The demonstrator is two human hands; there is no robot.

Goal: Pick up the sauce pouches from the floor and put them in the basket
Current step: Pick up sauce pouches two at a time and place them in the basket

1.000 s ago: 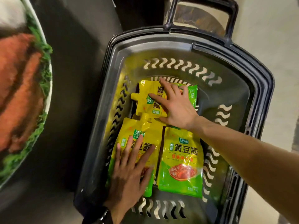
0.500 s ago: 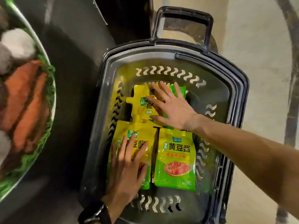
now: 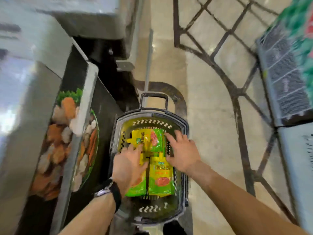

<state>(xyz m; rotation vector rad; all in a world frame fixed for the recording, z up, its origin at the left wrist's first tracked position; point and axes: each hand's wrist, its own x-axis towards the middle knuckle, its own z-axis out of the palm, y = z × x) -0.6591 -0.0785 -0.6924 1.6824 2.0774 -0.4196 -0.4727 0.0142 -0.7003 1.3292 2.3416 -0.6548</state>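
Seen from your head camera looking down, the basket [image 3: 152, 114] stood on the tiled floor [image 3: 206, 136]. It was close against the dark cabinet [image 3: 108, 106] on your left, whose side carried a printed picture of food [image 3: 57, 150]. The basket's handle [image 3: 153, 95] pointed away from you.

Three sauce pouches [image 3: 156, 182] were visible, all inside the basket, and none lay on the floor that the frame showed. A far pouch [image 3: 149, 139] lay crosswise with its spout [image 3: 129, 141] toward the left wall. Two more lay lengthwise side by side nearer you: the right near pouch [image 3: 160, 173] in plain sight, the left near pouch [image 3: 136, 189] mostly covered. Laid flat in one layer, they filled the bottom without stacking, which I judge was the point of the arrangement.

Your left hand [image 3: 128, 165], with a watch [image 3: 108, 190] at the wrist, was over the left near pouch, fingers straight and spread, gripping nothing. Your right hand [image 3: 183, 153] was at the basket's right side, fingers likewise splayed wide. Its fingertips were by the far pouch's right edge and its thumb by the top of the right near pouch. Motion blur hid whether either palm was touching plastic or just above it.

Flat, open hands suit pressing pouches down to settle them, not lifting. Judging by how things lay, the task looked close to done, though floor outside the frame might hold more.
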